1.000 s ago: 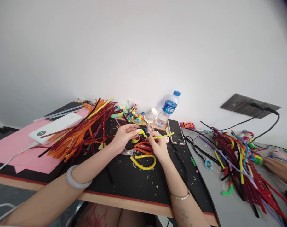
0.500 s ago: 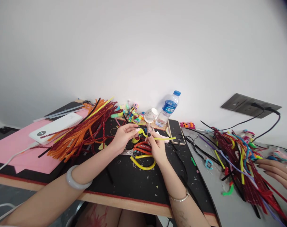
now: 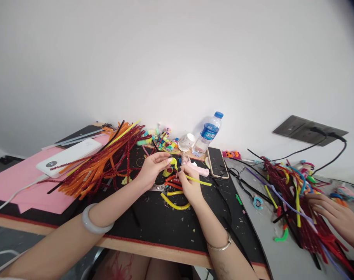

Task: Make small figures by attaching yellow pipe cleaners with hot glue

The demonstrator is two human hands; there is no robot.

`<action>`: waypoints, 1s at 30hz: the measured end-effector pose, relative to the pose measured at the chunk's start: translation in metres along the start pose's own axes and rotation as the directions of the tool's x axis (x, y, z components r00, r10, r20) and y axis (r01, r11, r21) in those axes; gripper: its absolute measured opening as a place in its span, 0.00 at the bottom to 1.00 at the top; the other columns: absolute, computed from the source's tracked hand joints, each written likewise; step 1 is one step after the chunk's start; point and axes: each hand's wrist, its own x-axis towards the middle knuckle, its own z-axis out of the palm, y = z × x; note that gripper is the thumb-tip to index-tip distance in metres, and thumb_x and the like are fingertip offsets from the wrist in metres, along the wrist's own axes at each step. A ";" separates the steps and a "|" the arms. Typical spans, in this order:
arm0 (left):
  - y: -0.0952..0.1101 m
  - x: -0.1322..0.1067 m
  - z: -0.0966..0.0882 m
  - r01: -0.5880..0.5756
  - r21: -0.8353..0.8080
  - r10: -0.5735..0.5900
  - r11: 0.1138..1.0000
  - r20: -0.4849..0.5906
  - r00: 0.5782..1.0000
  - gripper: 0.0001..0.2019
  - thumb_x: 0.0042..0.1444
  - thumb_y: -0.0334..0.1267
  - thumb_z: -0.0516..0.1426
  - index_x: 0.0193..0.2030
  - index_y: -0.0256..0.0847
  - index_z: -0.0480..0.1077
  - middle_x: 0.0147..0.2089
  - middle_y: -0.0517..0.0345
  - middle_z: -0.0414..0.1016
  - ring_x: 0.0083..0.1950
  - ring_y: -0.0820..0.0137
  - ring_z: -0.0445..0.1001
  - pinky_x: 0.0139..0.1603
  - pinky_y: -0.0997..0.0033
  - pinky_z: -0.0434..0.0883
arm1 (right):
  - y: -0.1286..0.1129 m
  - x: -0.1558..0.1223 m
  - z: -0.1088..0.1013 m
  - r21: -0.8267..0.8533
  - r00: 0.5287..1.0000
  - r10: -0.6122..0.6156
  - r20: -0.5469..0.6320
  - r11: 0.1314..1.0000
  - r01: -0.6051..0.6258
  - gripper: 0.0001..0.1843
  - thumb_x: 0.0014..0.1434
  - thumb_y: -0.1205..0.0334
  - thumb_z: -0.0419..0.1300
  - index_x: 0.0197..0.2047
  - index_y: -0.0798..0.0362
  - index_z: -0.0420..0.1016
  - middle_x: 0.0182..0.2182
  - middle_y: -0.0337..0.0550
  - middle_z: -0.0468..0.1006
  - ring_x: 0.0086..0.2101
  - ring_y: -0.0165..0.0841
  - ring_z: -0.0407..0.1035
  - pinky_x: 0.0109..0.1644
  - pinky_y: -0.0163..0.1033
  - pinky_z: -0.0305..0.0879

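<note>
A yellow pipe cleaner (image 3: 198,180) runs between my two hands, its left part curled into a hook. My left hand (image 3: 154,167) pinches the curled end between thumb and fingertips. Close beside it, my right hand (image 3: 190,184) is closed on the straighter stretch, and the free tail sticks out to the right. Beneath them on the black mat (image 3: 165,229) lie pliers with yellow-and-red handles (image 3: 175,202), partly covered by my right hand. A pale pink tool (image 3: 200,170), its kind unclear, rests just behind my right hand.
Orange and dark red pipe cleaners (image 3: 95,163) are heaped at left beside a white power bank (image 3: 68,157) on pink paper (image 3: 7,186). A water bottle (image 3: 208,134), paper cup (image 3: 186,142) and phone (image 3: 217,163) stand or lie behind. At right, another person's hand (image 3: 334,214) touches a second pile.
My right hand has moved slightly down and left, bending the yellow pipe cleaner downward. My left hand stays put. The other person's hand has reached further left onto the pile.
</note>
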 end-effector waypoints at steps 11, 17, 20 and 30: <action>-0.003 0.002 -0.002 0.016 -0.072 -0.014 0.997 0.024 1.000 0.13 0.40 0.33 0.65 0.35 0.36 0.72 0.31 0.59 0.75 0.31 0.78 0.71 0.37 0.77 0.69 | 0.000 0.000 0.002 0.008 0.999 0.009 0.042 1.000 -0.010 0.13 0.59 0.64 0.49 0.24 0.55 0.66 0.20 0.36 0.66 0.24 0.27 0.60 0.30 0.32 0.56; -0.003 0.002 -0.002 0.025 -0.113 -0.022 0.993 0.027 0.999 0.12 0.41 0.32 0.64 0.36 0.36 0.72 0.31 0.59 0.74 0.30 0.79 0.71 0.36 0.77 0.69 | 0.001 -0.001 0.004 0.015 0.999 0.010 0.048 1.000 -0.011 0.13 0.59 0.62 0.49 0.25 0.55 0.67 0.21 0.37 0.67 0.24 0.28 0.62 0.30 0.32 0.57; -0.005 0.002 -0.002 0.034 -0.134 -0.028 0.990 0.042 0.999 0.12 0.41 0.32 0.64 0.36 0.36 0.72 0.30 0.60 0.74 0.30 0.79 0.71 0.35 0.78 0.69 | 0.001 -0.001 0.004 0.008 0.999 0.024 0.046 1.000 -0.024 0.13 0.60 0.61 0.49 0.27 0.55 0.68 0.21 0.37 0.68 0.24 0.27 0.62 0.29 0.32 0.57; -0.006 0.000 -0.001 0.086 -0.167 -0.077 0.982 0.057 0.995 0.12 0.41 0.32 0.64 0.35 0.36 0.72 0.30 0.60 0.73 0.29 0.79 0.71 0.33 0.80 0.69 | 0.003 -0.003 0.007 -0.010 0.999 0.029 0.039 1.000 -0.029 0.13 0.60 0.60 0.49 0.29 0.54 0.69 0.21 0.37 0.67 0.24 0.28 0.62 0.30 0.32 0.59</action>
